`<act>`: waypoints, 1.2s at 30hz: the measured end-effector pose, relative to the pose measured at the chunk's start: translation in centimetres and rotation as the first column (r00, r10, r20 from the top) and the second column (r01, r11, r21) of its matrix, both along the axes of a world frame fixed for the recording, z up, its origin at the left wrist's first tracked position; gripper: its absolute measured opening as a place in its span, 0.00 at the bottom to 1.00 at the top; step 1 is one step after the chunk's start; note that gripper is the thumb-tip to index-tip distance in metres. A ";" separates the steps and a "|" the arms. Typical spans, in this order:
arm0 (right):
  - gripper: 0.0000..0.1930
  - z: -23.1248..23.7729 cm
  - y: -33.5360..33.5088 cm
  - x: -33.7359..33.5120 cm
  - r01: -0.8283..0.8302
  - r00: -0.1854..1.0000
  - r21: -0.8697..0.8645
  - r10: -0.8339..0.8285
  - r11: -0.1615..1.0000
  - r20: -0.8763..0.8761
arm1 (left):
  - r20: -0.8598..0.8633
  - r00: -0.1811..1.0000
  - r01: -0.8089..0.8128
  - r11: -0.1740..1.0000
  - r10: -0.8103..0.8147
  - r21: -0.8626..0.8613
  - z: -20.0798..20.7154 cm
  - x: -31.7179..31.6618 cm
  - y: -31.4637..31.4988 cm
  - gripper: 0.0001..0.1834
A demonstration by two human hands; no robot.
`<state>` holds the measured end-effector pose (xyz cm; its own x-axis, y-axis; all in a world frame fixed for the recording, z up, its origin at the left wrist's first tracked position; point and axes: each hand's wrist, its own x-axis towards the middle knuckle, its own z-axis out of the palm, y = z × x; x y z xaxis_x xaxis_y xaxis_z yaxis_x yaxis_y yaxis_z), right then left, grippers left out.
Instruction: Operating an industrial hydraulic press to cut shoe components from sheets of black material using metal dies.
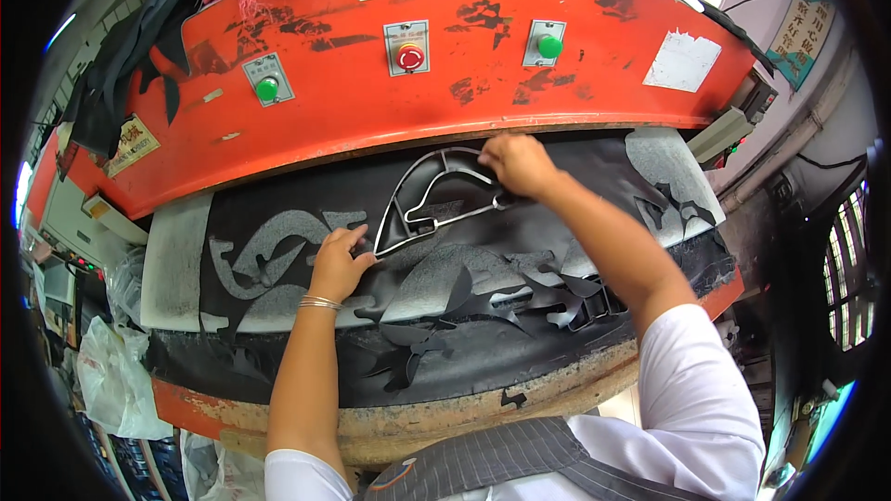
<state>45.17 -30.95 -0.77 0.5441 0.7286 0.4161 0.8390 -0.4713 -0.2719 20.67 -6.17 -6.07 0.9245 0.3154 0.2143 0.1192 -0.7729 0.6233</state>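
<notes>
A curved metal cutting die [425,187] with cross braces lies on a black leather-like sheet [278,176]. My right hand [520,165] has its fingers closed around the die's upper right end. At the die's pointed lower left tip, my left hand [339,264] rests on the sheet with thumb and forefinger apart. A bracelet circles the left wrist. Curved cut-outs in the sheet expose the pale, speckled board [172,269] beneath. Loose black offcuts [413,339] lie in front of the die.
A red press beam [334,65] spans the back, carrying a red button [409,57] and two green buttons [267,88]. Black scraps [107,97] hang over its left end. Plastic bags [116,376] are at the left. The worn table edge [418,427] runs along my front.
</notes>
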 end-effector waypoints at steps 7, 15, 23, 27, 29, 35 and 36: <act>0.11 -5.1 0.5 0.5 0.148 0.965 -0.022 -0.150 0.989 -0.217 | 0.008 1.000 0.011 1.000 -0.012 0.022 -1.3 2.3 1.0 0.18; 0.27 -5.5 -2.8 -1.1 0.126 0.827 0.164 -0.013 0.978 -0.562 | 0.133 0.984 -0.121 0.993 0.121 -0.006 -1.6 2.5 0.4 0.08; 0.36 -7.1 -6.5 -2.7 0.023 0.966 -0.072 -0.041 0.997 -0.255 | 0.128 0.982 -0.136 0.991 0.135 -0.001 -2.0 3.4 0.5 0.07; 0.35 -5.9 -5.9 -2.8 0.030 0.946 -0.110 -0.064 0.993 -0.317 | 0.139 0.980 -0.140 0.990 0.140 -0.004 -1.9 3.4 0.9 0.07; 0.35 -6.1 -6.1 -2.8 0.030 0.956 -0.111 -0.061 0.993 -0.287 | 0.123 0.982 -0.143 0.989 0.145 -0.025 -1.9 3.5 0.7 0.07; 0.36 -6.1 -6.9 -3.7 0.021 0.981 -0.104 -0.041 0.994 -0.190 | 0.139 0.986 -0.095 0.995 0.097 -0.017 -2.4 2.9 0.7 0.09; 0.36 -6.1 -7.0 -3.9 0.011 0.979 -0.097 -0.030 0.995 -0.201 | 0.157 0.983 -0.096 0.995 0.096 -0.009 -2.2 2.6 0.8 0.09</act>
<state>41.29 -37.91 -6.92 0.6253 0.7471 0.2257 0.7610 -0.5197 -0.3882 23.25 -5.36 -8.32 0.8445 0.4017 0.3542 0.0934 -0.7618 0.6410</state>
